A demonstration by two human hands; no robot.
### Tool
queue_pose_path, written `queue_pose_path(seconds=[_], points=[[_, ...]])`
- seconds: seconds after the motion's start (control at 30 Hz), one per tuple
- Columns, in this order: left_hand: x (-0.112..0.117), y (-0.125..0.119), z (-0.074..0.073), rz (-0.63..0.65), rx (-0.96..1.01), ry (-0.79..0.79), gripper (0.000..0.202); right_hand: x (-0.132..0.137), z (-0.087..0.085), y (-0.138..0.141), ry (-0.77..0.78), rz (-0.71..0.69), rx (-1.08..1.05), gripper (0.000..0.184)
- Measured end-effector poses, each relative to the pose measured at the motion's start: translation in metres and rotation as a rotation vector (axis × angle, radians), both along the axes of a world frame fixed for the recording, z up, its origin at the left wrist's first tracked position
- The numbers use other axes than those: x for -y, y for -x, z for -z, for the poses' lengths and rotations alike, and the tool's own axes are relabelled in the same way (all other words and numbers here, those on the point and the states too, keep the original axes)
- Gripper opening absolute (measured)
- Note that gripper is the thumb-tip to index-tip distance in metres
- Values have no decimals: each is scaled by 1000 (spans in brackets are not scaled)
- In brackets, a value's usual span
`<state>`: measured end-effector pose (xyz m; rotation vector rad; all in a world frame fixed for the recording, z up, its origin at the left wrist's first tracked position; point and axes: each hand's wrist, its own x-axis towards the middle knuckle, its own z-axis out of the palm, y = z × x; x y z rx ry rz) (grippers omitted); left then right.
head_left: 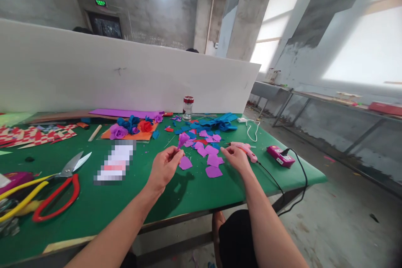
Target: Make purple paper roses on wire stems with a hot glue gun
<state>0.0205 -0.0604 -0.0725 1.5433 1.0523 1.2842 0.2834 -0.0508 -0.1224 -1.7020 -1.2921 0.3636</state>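
Observation:
My left hand is closed in a pinch around the base of a small purple paper flower, held upright above the green table. Just beyond its fingertips lies a loose purple petal. My right hand reaches over the table beside more scattered purple petals, its fingers stretched out to the left, with nothing visible in them. Directly behind that hand lies a pink glue gun, partly hidden by it.
Finished paper roses lie on an orange sheet at left. Blue paper pieces and a glass jar are at the back. Large scissors lie left; a purple corded box sits right. A white board stands behind.

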Motion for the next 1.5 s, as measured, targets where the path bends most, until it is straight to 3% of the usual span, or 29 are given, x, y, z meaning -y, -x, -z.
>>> queue_pose_path(seconds=[0.13, 0.3, 0.37, 0.5, 0.67, 0.87, 1.07, 1.37, 1.5], points=[[-2, 0, 3, 5, -10, -7, 32, -9, 5, 9, 74, -9, 70, 22], [-2, 1, 5, 26, -3, -14, 28, -7, -10, 25, -3, -47, 70, 9], [0, 1, 4, 75, 8, -23, 29, -1, -14, 39, -69, -87, -45, 15], [8, -2, 2, 174, 39, -63, 23, 14, -17, 78, -148, -253, -509, 26], [17, -6, -1, 217, 83, 1, 19, 24, -28, 107, -140, -329, -618, 30], [14, -8, 3, 191, 94, 65, 25, 26, -39, 111, -213, -405, -716, 32], [9, -7, 11, 155, 183, 106, 24, 30, -45, 119, -176, -478, -838, 35], [9, -9, 8, 70, 255, 115, 22, 28, -43, 116, -311, -351, -878, 21], [7, -8, 4, 136, 449, 259, 25, 27, -43, 115, -329, -284, -799, 22]])
